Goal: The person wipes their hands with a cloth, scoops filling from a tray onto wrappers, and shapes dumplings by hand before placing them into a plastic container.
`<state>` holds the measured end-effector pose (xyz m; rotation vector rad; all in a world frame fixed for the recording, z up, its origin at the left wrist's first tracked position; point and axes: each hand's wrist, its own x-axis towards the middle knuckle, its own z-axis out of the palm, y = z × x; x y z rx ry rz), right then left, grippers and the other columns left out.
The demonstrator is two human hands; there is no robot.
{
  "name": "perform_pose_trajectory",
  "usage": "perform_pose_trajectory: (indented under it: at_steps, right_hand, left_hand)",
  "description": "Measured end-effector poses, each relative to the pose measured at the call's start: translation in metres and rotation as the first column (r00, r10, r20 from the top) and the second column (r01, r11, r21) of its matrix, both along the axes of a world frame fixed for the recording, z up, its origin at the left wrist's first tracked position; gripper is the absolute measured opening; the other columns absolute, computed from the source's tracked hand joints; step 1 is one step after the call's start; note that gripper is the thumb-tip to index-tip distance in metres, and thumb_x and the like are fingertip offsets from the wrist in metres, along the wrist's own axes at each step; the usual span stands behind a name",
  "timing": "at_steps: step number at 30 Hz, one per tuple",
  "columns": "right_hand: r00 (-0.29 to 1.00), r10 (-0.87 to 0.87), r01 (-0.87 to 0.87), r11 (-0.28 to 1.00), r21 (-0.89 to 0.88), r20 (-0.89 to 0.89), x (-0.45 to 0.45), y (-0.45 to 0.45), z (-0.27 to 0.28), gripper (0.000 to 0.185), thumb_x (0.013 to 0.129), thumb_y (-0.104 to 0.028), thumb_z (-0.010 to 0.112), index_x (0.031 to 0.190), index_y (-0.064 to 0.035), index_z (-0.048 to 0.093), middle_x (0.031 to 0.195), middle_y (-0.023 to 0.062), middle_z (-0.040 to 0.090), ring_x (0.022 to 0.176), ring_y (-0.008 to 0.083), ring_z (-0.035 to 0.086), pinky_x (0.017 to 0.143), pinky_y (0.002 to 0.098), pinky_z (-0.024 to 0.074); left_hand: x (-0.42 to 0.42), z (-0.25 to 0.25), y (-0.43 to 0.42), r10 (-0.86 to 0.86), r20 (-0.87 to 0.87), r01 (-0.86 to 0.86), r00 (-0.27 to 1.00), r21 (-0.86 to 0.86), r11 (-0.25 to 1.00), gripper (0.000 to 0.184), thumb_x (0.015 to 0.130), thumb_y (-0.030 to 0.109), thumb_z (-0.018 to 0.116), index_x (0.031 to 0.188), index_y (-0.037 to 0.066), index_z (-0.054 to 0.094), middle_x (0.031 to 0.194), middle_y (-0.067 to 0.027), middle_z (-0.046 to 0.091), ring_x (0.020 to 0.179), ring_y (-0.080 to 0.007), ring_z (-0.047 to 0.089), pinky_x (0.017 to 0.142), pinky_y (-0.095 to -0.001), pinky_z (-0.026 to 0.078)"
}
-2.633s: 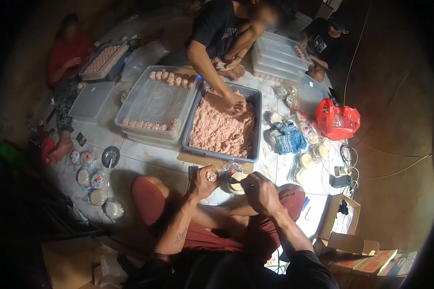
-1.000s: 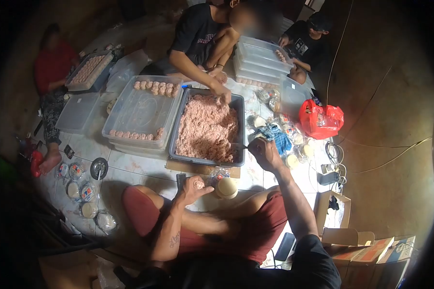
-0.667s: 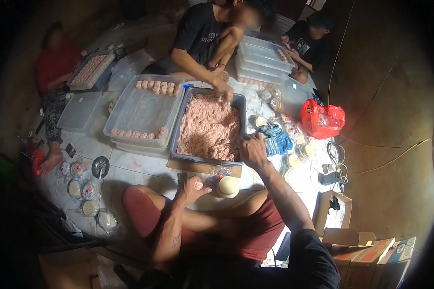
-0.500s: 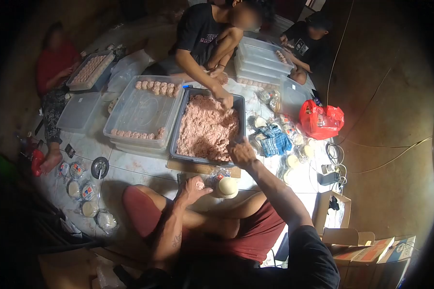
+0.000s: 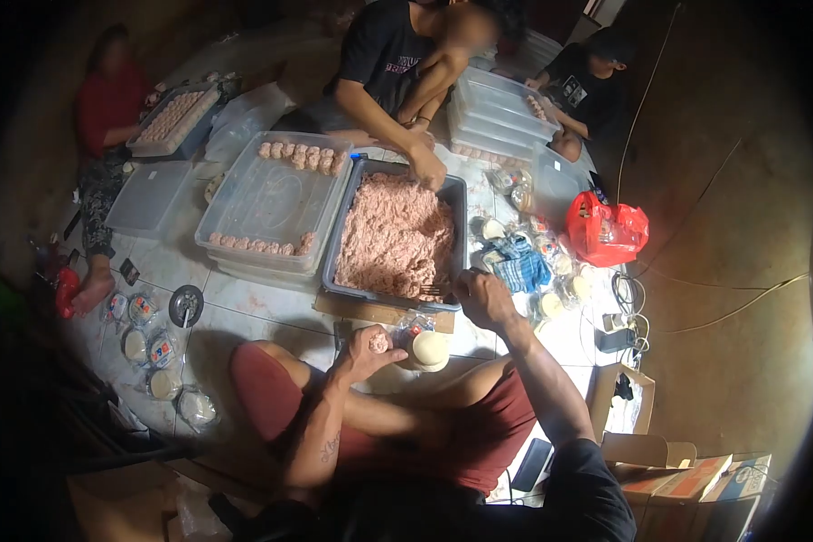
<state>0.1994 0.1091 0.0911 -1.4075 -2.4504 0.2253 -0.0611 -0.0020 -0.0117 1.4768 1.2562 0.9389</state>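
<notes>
My left hand [image 5: 367, 354] is closed round a lump of pink mince [image 5: 378, 343], just left of a pale round-topped item [image 5: 430, 350] on the floor. At the near right corner of the grey tub [image 5: 462, 244], my right hand [image 5: 485, 300] grips a fork [image 5: 435, 291], its tines at the pink mince [image 5: 396, 230] inside. A co-worker's hand [image 5: 426, 168] is over the far right part of the tub. Left of the tub, a clear plastic box [image 5: 275, 194] holds rows of pink balls along its far and near sides.
Wrapped pale rounds lie at left and right. A blue checked cloth [image 5: 518, 264] and a red plastic bag [image 5: 607, 233] are on the right, near cables. Stacked clear boxes [image 5: 501, 108] stand behind. Three other people sit around the far side.
My right hand moved from the pale item to the tub, and the fork now shows at the mince. My left hand has kept its lump. The co-worker's hand shifted slightly within the tub area.
</notes>
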Motion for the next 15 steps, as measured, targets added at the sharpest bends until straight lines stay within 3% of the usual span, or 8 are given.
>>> perform_pose_trajectory:
  at_steps: [1,4,5,8,9,10,12,15]
  right_hand:
    - [0.999,0.041,-0.037,0.992,0.118,-0.032,0.004,-0.002,-0.014,0.021,0.088,-0.021,0.066,0.097,-0.0024,0.063,0.082,0.0213,0.068,0.077,0.0401,0.068,0.063,0.0498,0.0524]
    - [0.999,-0.031,0.029,0.994,0.103,0.022,0.0,-0.011,-0.029,0.019,0.085,-0.017,0.069,0.095,-0.0025,0.062,0.076,0.0187,0.063,0.069,0.0389,0.064,0.06,0.0489,0.0511]
    - [0.998,0.056,-0.054,0.942,0.333,0.004,0.007,-0.006,-0.057,0.015,0.084,-0.015,0.069,0.092,-0.0043,0.061,0.073,0.0158,0.058,0.062,0.0356,0.06,0.057,0.0471,0.0495]
    - [0.967,0.201,-0.094,0.852,0.515,-0.156,-0.004,0.002,-0.08,0.013,0.084,-0.016,0.067,0.09,-0.0064,0.06,0.07,0.014,0.053,0.059,0.0319,0.057,0.057,0.0451,0.049]
    - [0.973,0.159,-0.109,0.955,0.274,-0.166,-0.008,0.004,-0.079,0.017,0.087,-0.019,0.067,0.088,-0.0029,0.063,0.076,0.0155,0.06,0.065,0.0323,0.062,0.062,0.042,0.0506]
    - [0.971,0.167,-0.115,0.954,0.277,-0.169,-0.007,0.005,-0.076,0.017,0.087,-0.019,0.067,0.088,-0.0029,0.063,0.076,0.0155,0.06,0.065,0.0323,0.062,0.062,0.042,0.0506]
    - [0.955,-0.119,-0.004,0.91,-0.415,-0.27,-0.031,-0.018,-0.002,0.016,0.088,-0.015,0.068,0.096,-0.0007,0.069,0.089,0.0191,0.069,0.08,0.0327,0.068,0.071,0.0416,0.0528]
    - [0.922,-0.056,-0.126,0.892,-0.435,-0.382,-0.047,-0.055,0.035,0.018,0.089,-0.012,0.067,0.103,-0.0008,0.07,0.09,0.0184,0.069,0.084,0.0297,0.068,0.075,0.0401,0.0522]
  left_hand:
    - [0.0,-0.002,0.001,-0.001,-0.002,0.001,1.0,0.001,1.0,0.042,0.073,0.034,0.09,0.091,0.003,0.068,0.08,-0.0049,0.064,0.074,-0.0148,0.059,0.07,-0.0318,0.051]
    - [-0.001,0.001,0.002,0.034,-0.057,-0.033,0.998,0.027,0.999,0.04,0.073,0.034,0.089,0.086,0.003,0.067,0.077,-0.0053,0.064,0.073,-0.0151,0.059,0.069,-0.0323,0.05]
    - [-0.001,0.006,0.0,0.045,-0.015,-0.045,0.999,-0.007,0.999,0.041,0.073,0.034,0.089,0.086,0.003,0.066,0.077,-0.0047,0.063,0.072,-0.0153,0.058,0.069,-0.0326,0.05]
    - [0.002,0.006,-0.003,0.053,0.08,-0.053,0.995,0.008,0.999,0.041,0.073,0.032,0.09,0.085,0.004,0.065,0.076,-0.0024,0.062,0.07,-0.0127,0.055,0.066,-0.031,0.048]
    - [0.001,0.006,-0.003,0.052,0.129,-0.06,0.99,0.064,0.996,0.039,0.073,0.03,0.091,0.085,0.004,0.064,0.076,-0.0006,0.061,0.068,-0.0099,0.054,0.063,-0.029,0.047]
    - [0.002,0.007,-0.004,0.059,0.125,-0.068,0.99,0.067,0.995,0.039,0.073,0.03,0.091,0.085,0.004,0.064,0.076,-0.0006,0.061,0.068,-0.0099,0.054,0.063,-0.029,0.047]
    - [0.004,0.019,-0.008,0.121,0.175,-0.144,0.977,0.127,0.981,0.041,0.071,0.029,0.092,0.089,0.004,0.065,0.079,0.0001,0.062,0.069,-0.0096,0.055,0.068,-0.0268,0.048]
    - [-0.007,0.016,-0.005,0.096,0.156,-0.112,0.983,0.099,0.989,0.037,0.07,0.028,0.092,0.086,0.004,0.067,0.077,-0.0019,0.066,0.072,-0.008,0.057,0.07,-0.026,0.048]
